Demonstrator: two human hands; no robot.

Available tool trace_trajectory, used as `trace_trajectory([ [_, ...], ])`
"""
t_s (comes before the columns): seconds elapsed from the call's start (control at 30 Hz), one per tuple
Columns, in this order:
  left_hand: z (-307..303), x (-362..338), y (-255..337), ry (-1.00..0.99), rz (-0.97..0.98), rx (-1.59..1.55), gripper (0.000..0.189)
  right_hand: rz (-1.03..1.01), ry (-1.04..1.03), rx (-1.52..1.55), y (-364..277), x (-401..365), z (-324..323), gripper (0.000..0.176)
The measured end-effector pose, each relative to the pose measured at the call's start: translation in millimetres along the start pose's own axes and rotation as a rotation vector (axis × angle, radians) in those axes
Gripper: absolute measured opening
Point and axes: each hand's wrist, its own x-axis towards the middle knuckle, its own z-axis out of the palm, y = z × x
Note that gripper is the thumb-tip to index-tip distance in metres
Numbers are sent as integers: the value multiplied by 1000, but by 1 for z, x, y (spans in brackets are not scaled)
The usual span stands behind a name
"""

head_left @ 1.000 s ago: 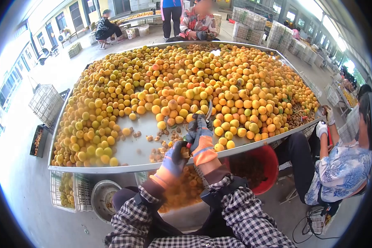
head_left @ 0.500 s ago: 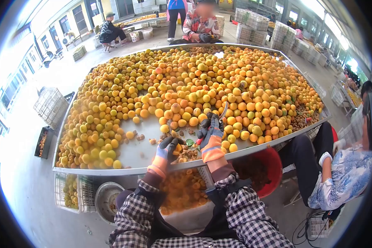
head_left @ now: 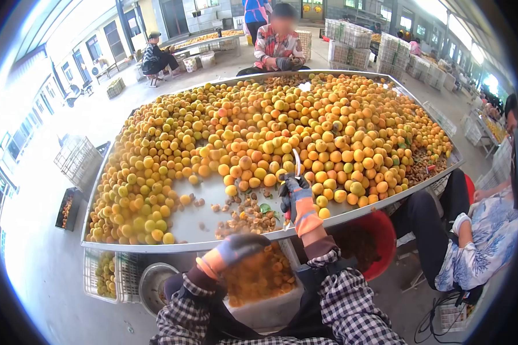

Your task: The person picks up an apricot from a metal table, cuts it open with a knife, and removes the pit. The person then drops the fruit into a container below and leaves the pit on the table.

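Right hand (head_left: 298,201): gloved and closed around the handle of a knife (head_left: 297,161). It sits at centre frame, above the metal table (head_left: 155,246) and just inside its near rim.

Knife axis: close to vertical in the frame. The tip points toward the top of the frame, into the front edge of the apricot heap (head_left: 259,132). The blade tip lies just beside the nearest whole fruit.

Left hand (head_left: 239,248): gloved, lower than the right and left of it in the frame. It is below the table rim, over the crate of cut fruit (head_left: 265,279). This hand is motion-blurred (fingers appear curled), so it cannot be determined whether it holds anything.

Governing relation: the heap lies up-frame from both hands. The right hand is much nearer to it, with loose apricots (head_left: 323,201) immediately to its right in the frame. The left hand is separated from the heap by the rim and by a scatter of pits (head_left: 244,215).

Adjacent: a red bucket (head_left: 380,230) under the rim at right.
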Motion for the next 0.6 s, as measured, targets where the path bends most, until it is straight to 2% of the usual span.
trace_trajectory([
  [0.07,7,-2,13,55,-55,101,31,15,-35,1,-2,-2,-1,13],
  [0.1,3,2,24,151,-201,171,32,2,-42,27,-3,-5,-1,13],
  [0.13,-13,11,-4,231,-129,158,28,-14,-49,52,-4,-6,-2,13],
  [0.17,-31,23,-22,298,-15,337,23,-29,-57,61,-5,-7,-3,13],
  [0.2,-53,35,-44,328,31,412,28,-30,-59,65,-5,-5,-5,13],
  [0.23,-64,47,-34,366,-86,602,27,-52,-74,104,-4,-3,-8,13],
  [0.27,-93,63,-86,461,-113,620,27,-73,-87,143,-3,0,-10,13],
  [0.33,-117,90,-101,543,-237,776,30,-81,-85,141,-8,-3,-9,13],
  [0.4,-133,117,-113,616,-290,759,32,-32,-25,151,-12,-4,-6,14],
  [0.5,-131,147,-95,652,-319,941,41,-39,-55,184,-14,-4,-4,14],
  [0.6,-130,170,-94,485,-393,1124,48,-19,-80,191,-13,-1,-2,14],
])
